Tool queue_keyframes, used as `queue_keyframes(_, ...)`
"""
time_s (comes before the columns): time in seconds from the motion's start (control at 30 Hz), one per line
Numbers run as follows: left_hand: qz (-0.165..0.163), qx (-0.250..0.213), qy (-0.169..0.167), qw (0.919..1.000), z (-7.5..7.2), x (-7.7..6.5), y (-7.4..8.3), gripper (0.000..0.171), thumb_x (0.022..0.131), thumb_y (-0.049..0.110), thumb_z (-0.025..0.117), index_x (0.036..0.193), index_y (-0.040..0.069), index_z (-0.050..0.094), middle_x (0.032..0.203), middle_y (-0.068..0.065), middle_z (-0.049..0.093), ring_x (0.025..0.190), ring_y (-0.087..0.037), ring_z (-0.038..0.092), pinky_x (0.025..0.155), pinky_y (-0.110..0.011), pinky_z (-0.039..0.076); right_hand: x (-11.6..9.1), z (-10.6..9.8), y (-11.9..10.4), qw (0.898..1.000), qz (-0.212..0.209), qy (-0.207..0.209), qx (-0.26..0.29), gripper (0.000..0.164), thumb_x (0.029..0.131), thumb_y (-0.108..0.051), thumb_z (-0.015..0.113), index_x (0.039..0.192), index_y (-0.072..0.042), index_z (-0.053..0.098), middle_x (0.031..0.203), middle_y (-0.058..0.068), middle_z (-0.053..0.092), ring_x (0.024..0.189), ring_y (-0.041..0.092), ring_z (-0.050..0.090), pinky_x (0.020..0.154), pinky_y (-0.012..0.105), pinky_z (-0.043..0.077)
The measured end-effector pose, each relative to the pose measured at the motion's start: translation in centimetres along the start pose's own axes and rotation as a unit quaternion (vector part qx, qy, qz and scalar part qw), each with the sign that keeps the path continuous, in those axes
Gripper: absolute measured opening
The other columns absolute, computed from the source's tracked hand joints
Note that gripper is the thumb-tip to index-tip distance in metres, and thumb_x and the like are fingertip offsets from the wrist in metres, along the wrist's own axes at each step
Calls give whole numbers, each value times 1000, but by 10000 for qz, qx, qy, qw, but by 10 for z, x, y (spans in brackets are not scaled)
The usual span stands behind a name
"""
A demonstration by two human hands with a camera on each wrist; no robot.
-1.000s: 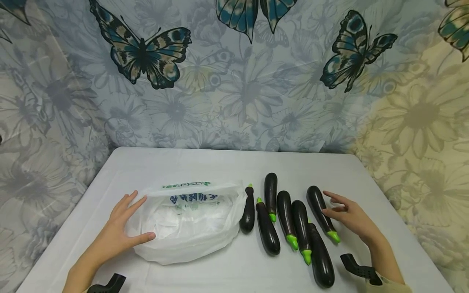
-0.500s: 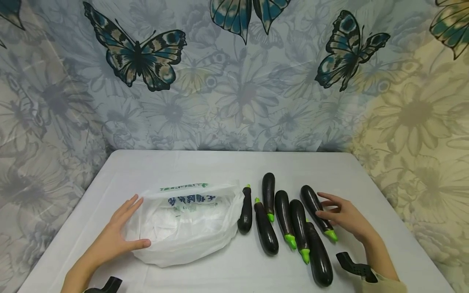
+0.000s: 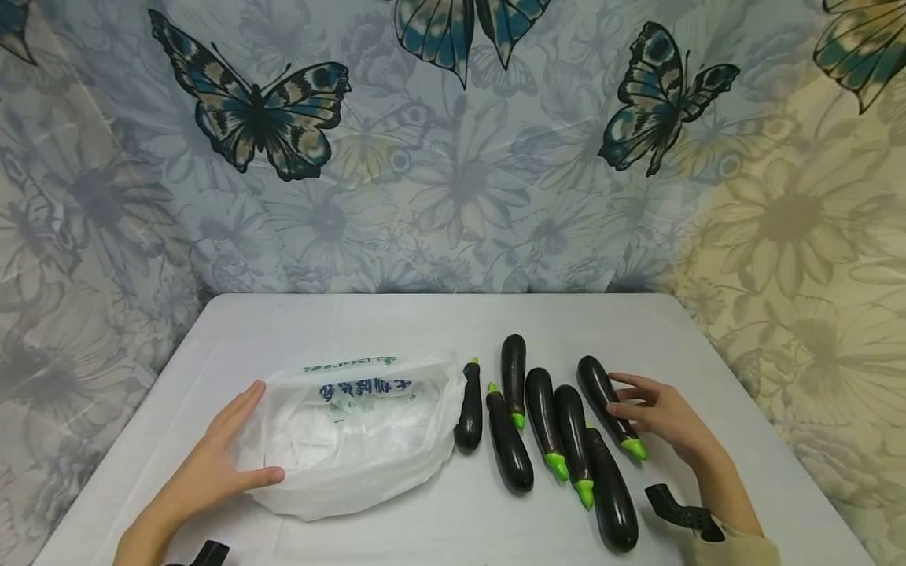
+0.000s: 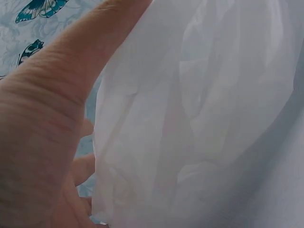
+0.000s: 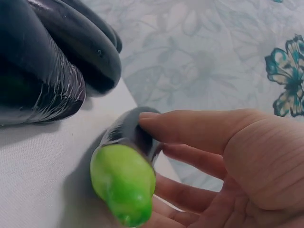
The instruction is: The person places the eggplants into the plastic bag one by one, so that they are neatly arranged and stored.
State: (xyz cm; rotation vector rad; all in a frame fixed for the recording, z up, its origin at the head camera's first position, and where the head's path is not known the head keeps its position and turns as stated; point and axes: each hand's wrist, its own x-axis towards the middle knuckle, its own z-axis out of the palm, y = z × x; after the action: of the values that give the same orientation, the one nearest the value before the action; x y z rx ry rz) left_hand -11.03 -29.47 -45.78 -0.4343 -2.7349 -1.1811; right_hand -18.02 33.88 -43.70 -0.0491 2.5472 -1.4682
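A white plastic bag [image 3: 361, 440] with blue and green print lies on the left half of the table. My left hand [image 3: 219, 460] rests along its left side, fingers spread and thumb over the front edge; in the left wrist view the bag hides some fingers. Several dark eggplants [image 3: 511, 444] with green stem ends lie to the right of the bag. At the rightmost eggplant [image 3: 603, 393] my right hand [image 3: 661, 413] touches its right side with relaxed fingers. The right wrist view shows the thumb on its dark skin, above the green cap [image 5: 123, 185].
The white table [image 3: 340, 322] ends at a wall covering [image 3: 453, 196] with flowers and butterflies. The leftmost eggplant [image 3: 469, 409] lies right against the bag. A black camera strap [image 3: 683, 511] sits on the right wrist.
The whole head view has shifted slightly left. My right hand has nudged the rightmost eggplant a little to the left, toward the others. The left hand has settled closer along the bag's side.
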Motion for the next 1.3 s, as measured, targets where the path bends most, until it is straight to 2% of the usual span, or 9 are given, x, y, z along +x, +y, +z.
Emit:
queue_keyframes(0.2,45,-9,-71,10000,0,1,-1,115,68,28,91,159,19,22,161,-13,18,146,-29,7,107,-68,12,-3,-5,5,9995,87,174,262,71,89,-21,76,148,0,42,127,30,53,97,26,62,71,37,56)
queue_keyframes(0.4,59,-18,41,10000,-4,-8,-5,116,68,23,91,159,24,20,160,-17,17,145,-12,5,110,-59,6,2,-1,1,9992,15,223,325,70,89,-22,76,147,-2,44,125,28,55,99,27,61,74,38,56)
queue_keyframes(0.5,103,1,82,9999,-4,-8,-6,116,68,22,91,159,26,20,159,-18,18,144,-5,5,111,-51,5,1,0,-1,9991,39,290,319,70,89,-21,76,148,-2,43,125,29,55,99,28,61,73,38,56)
queue_keyframes(0.6,133,62,98,9998,-5,-7,-5,115,68,22,91,159,26,20,159,-17,18,142,0,5,112,-34,5,0,0,-1,9988,68,367,317,69,89,-21,75,148,-2,43,125,29,55,98,28,61,72,38,56)
queue_keyframes(0.73,133,117,79,9998,-5,-7,-4,115,68,22,91,159,27,20,160,-13,18,142,0,7,108,-21,4,-1,0,0,9984,95,458,330,69,89,-21,75,147,-2,44,125,30,55,97,28,62,72,37,56)
queue_keyframes(0.9,152,109,71,9998,-5,-7,-3,115,68,21,90,159,25,20,161,-12,18,142,-1,7,105,-14,3,-3,1,-1,9978,114,528,374,69,90,-22,75,148,-2,43,127,30,54,96,25,63,72,37,56)
queue_keyframes(1.17,226,91,47,9997,-4,-6,-1,113,68,22,90,158,24,22,160,-14,20,142,0,9,103,-11,5,-8,-1,-7,9967,32,630,508,70,92,-27,72,151,-7,40,132,29,52,99,16,62,75,34,55)
queue_keyframes(1.23,153,69,3,9999,-4,-7,-1,113,69,23,90,159,24,21,160,-14,19,142,0,8,108,-20,6,-9,0,-10,9957,37,673,639,70,92,-28,72,151,-8,40,133,28,51,99,13,62,76,34,55)
queue_keyframes(1.3,49,40,-29,10000,-4,-7,-2,112,70,24,90,159,25,20,160,-15,18,141,1,6,115,-38,7,-8,3,-15,9940,-6,736,815,71,92,-27,72,151,-8,40,132,28,52,98,12,63,77,34,56)
